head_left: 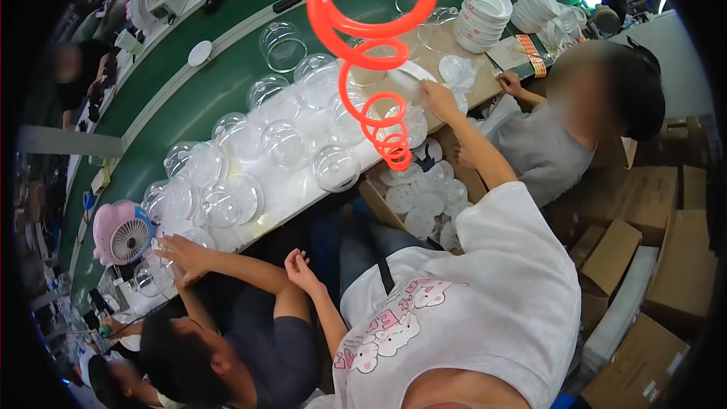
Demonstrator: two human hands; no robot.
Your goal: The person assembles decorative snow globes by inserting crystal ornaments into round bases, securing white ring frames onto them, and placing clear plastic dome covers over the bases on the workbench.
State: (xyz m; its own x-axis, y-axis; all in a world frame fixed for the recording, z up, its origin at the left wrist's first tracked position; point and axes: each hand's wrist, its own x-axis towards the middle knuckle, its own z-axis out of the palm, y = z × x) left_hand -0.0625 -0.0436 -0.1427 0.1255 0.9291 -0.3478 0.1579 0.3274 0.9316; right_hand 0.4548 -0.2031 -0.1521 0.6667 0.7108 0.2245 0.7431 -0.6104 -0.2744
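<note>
My right hand [442, 100] reaches out over the table, its fingers on the edge of a white disc [411, 74] that shows nearly edge-on. Close to that hand, clear plastic discs [457, 70] lie on brown cardboard. My left hand [301, 270] is held in front of my body at the near side of the table, fingers loosely curled and apart, with nothing in it. Clear plastic domes [286, 144] stand in rows on the white tabletop [303, 195] between my two hands. One dome [336, 169] sits at the near edge.
A red coiled hose [372, 38] hangs over the table. White bowls [485, 7] are stacked at the far right. An open box [382, 201] of clear discs stands below the edge. Co-workers sit on both sides, one hand [185, 255] near a pink fan [123, 232]. Cartons [640, 257] fill the right.
</note>
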